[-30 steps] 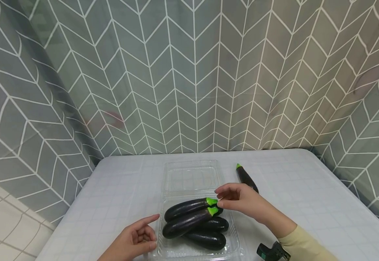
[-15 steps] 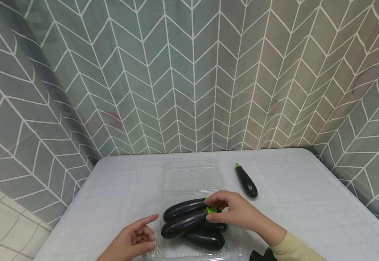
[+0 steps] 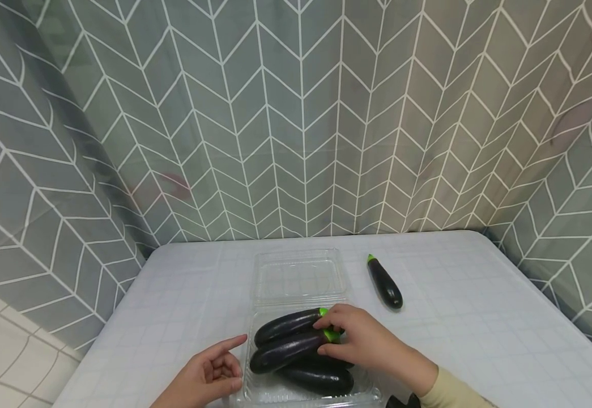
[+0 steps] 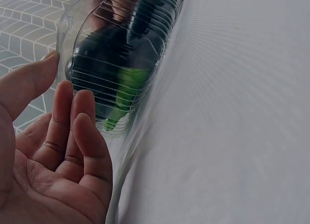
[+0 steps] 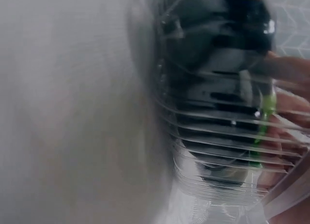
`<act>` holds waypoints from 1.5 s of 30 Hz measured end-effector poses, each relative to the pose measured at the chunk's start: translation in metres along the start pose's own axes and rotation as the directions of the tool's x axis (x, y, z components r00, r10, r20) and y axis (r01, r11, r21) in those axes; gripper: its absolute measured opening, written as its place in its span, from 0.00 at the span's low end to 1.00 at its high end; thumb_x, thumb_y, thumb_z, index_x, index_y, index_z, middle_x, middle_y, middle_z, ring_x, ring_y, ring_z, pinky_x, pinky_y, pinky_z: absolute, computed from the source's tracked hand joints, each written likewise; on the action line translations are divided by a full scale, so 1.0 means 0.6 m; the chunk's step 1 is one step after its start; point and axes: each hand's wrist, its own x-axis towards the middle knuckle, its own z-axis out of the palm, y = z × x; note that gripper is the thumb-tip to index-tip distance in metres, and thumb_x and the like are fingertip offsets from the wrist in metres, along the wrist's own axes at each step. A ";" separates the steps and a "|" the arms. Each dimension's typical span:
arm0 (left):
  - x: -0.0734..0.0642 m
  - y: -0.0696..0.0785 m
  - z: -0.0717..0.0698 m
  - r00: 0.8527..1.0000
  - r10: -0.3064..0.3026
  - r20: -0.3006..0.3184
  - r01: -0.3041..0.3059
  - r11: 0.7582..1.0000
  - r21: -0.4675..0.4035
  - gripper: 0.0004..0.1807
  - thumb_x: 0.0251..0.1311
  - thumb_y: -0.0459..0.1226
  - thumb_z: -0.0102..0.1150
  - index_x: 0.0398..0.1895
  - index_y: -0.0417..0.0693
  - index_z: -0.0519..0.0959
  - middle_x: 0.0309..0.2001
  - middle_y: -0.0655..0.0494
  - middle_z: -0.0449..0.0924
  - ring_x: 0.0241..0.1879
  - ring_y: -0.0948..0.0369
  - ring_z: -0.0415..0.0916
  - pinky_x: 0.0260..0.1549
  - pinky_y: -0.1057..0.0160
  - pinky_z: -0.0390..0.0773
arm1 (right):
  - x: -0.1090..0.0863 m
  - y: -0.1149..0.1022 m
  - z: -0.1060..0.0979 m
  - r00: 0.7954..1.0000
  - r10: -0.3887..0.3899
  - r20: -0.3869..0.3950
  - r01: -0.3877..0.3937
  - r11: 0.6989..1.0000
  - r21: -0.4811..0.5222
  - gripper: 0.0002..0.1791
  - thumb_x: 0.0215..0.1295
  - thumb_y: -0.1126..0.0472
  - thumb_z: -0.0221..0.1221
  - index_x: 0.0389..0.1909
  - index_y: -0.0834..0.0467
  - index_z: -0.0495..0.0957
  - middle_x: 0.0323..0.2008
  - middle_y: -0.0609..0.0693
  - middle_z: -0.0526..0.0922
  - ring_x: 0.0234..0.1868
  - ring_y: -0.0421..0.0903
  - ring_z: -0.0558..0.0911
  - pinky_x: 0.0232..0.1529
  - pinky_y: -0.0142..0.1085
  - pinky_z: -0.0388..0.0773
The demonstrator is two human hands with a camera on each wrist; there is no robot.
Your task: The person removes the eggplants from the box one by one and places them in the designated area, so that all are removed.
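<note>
Several glossy dark eggplants lie piled in a clear plastic clamshell container (image 3: 248,385). My right hand (image 3: 359,340) grips the top eggplant (image 3: 286,352) around its green stem end, thumb on the near side and fingers on the far side. Another eggplant (image 3: 286,327) lies just behind it, and a lower eggplant (image 3: 318,378) pokes out toward me. At the container's left side, my left hand (image 3: 206,371) rests with its fingertips at the rim and its fingers loosely bent. Through the ribbed wall in the left wrist view, a green stem (image 4: 128,88) shows. The right wrist view is blurred.
One loose eggplant (image 3: 384,283) lies on the white-covered table (image 3: 443,294), right of the container. The container's clear lid (image 3: 299,276) is folded back flat behind it. A grey patterned curtain (image 3: 296,124) hangs around the table's back and sides.
My right hand has come left and down from beside the green stems onto the top eggplant, which has shifted slightly. A lower eggplant has moved a little. My left hand stays put.
</note>
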 end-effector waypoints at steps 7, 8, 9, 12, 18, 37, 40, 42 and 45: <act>0.001 -0.002 0.000 1.000 -0.008 -0.015 0.008 1.000 0.004 0.42 0.72 0.33 0.64 0.81 0.26 0.54 0.43 0.54 0.82 0.40 0.66 0.81 0.42 0.69 0.82 | -0.001 -0.005 0.006 0.999 -0.032 -0.011 0.031 0.993 -0.110 0.17 0.63 0.53 0.76 0.50 0.55 0.90 0.42 0.41 0.84 0.44 0.34 0.79 0.49 0.34 0.80; 0.001 -0.002 0.000 1.000 -0.009 -0.017 0.010 1.000 0.006 0.42 0.72 0.33 0.64 0.81 0.26 0.54 0.43 0.54 0.82 0.40 0.66 0.81 0.42 0.69 0.82 | -0.001 -0.005 0.006 0.999 -0.034 -0.010 0.032 0.993 -0.117 0.17 0.63 0.53 0.76 0.50 0.55 0.90 0.42 0.41 0.84 0.45 0.34 0.79 0.49 0.34 0.80; 0.001 -0.002 0.000 1.000 -0.011 -0.018 0.011 1.000 0.006 0.42 0.72 0.33 0.64 0.81 0.26 0.54 0.43 0.54 0.83 0.40 0.66 0.81 0.42 0.69 0.82 | -0.001 -0.005 0.006 0.999 -0.035 -0.009 0.033 0.992 -0.122 0.17 0.63 0.53 0.76 0.49 0.55 0.90 0.42 0.41 0.84 0.45 0.34 0.79 0.49 0.34 0.80; 0.000 -0.002 0.000 1.000 -0.014 -0.018 0.015 1.000 0.009 0.42 0.72 0.33 0.64 0.81 0.26 0.54 0.42 0.54 0.83 0.40 0.66 0.81 0.41 0.69 0.82 | -0.001 -0.006 0.005 0.999 -0.032 -0.003 0.031 0.991 -0.130 0.15 0.63 0.52 0.76 0.47 0.53 0.89 0.43 0.40 0.84 0.46 0.35 0.79 0.50 0.35 0.81; 0.001 0.000 0.001 0.999 -0.022 -0.024 0.022 1.000 0.010 0.42 0.72 0.34 0.64 0.81 0.26 0.54 0.43 0.53 0.82 0.40 0.66 0.81 0.40 0.69 0.82 | -0.003 -0.008 -0.008 0.998 0.048 0.039 -0.049 0.999 0.022 0.15 0.62 0.51 0.76 0.46 0.50 0.87 0.41 0.38 0.87 0.39 0.31 0.79 0.43 0.31 0.80; 0.004 -0.002 0.000 0.998 -0.051 -0.027 0.050 0.999 -0.010 0.42 0.72 0.33 0.65 0.81 0.28 0.54 0.43 0.51 0.82 0.40 0.65 0.81 0.40 0.69 0.82 | -0.004 -0.009 -0.034 0.955 0.268 0.131 -0.294 0.773 0.562 0.22 0.65 0.58 0.73 0.57 0.61 0.83 0.48 0.54 0.85 0.38 0.43 0.85 0.42 0.32 0.84; 0.002 -0.002 -0.001 0.999 -0.031 -0.013 0.031 1.000 -0.006 0.42 0.72 0.32 0.64 0.81 0.27 0.54 0.43 0.52 0.82 0.40 0.65 0.81 0.41 0.69 0.82 | -0.005 -0.009 -0.039 0.951 0.282 0.125 -0.295 0.706 0.644 0.26 0.67 0.60 0.72 0.61 0.66 0.79 0.48 0.53 0.86 0.42 0.44 0.86 0.44 0.32 0.85; 0.001 -0.001 -0.001 1.000 -0.020 -0.004 0.020 1.000 -0.008 0.42 0.72 0.32 0.63 0.81 0.26 0.53 0.43 0.53 0.82 0.40 0.66 0.81 0.41 0.69 0.82 | -0.006 -0.008 -0.041 0.951 0.283 0.123 -0.286 0.654 0.701 0.27 0.68 0.62 0.71 0.64 0.68 0.76 0.47 0.52 0.86 0.46 0.43 0.87 0.47 0.33 0.85; 0.001 -0.001 0.000 1.000 -0.020 -0.004 0.019 1.000 -0.009 0.42 0.72 0.32 0.64 0.81 0.26 0.53 0.43 0.53 0.82 0.40 0.66 0.81 0.41 0.69 0.82 | -0.006 -0.004 -0.042 0.955 0.270 0.123 -0.262 0.573 0.777 0.27 0.70 0.64 0.68 0.66 0.68 0.72 0.46 0.49 0.86 0.50 0.43 0.88 0.51 0.34 0.85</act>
